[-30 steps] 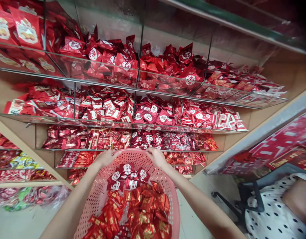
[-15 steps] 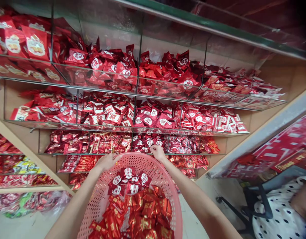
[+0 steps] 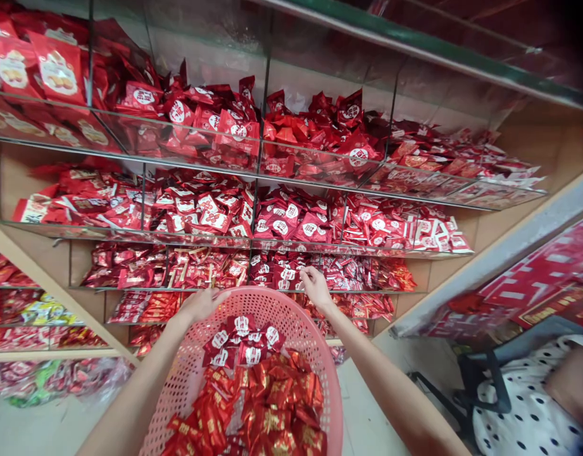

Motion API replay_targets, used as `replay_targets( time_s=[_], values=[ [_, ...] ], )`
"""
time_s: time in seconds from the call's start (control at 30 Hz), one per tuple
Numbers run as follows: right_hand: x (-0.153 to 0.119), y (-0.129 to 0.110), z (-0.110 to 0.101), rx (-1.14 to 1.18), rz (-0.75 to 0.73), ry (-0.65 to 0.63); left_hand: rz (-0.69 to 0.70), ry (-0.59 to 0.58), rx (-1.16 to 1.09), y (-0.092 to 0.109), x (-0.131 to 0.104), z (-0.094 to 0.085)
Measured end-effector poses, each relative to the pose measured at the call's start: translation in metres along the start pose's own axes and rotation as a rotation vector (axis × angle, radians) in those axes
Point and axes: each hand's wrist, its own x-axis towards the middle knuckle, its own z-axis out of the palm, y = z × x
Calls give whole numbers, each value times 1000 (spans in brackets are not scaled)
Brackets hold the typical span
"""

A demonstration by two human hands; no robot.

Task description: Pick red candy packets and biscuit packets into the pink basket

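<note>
Glass-fronted shelving point(image 3: 533, 130) is filling most of the view, holding tiers of mostly red packets. Below it, a pink basket point(image 3: 267, 300) is sitting in front of the person, its rim nearing the lower tiers. The left hand point(image 3: 202, 305) is gripping the rim's far left side, thumb over the edge. The right hand point(image 3: 316, 290) is poising just beyond the rim, and it is being the nearer of the 2 hands to a dark-red shelf packet point(image 3: 286, 278). That packet is lying immediately left of the right fingertips, which are bunching at its right edge; whether they are pinching it, I cannot tell. Its long axis is not showing clearly either. Inside the basket, matching dark-red packets point(image 3: 242, 325) are lying toward the far wall, with red-and-gold packets point(image 3: 278, 391) heaping nearer the person. White labels are marking the dark-red packets, and gold characters are glinting on the others. The writing is looking Chinese, but no brand is reading clearly.
</note>
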Motion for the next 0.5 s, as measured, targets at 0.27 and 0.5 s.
replay_targets(
  time_s=[0.27,0.5],
  values=[
    [-34,-35,5,3,-87,-320,-10,-5,28,4,-2,-2],
    [-50,-42,33,-634,-451,-645,5,5,16,1,-1,2]
  ],
)
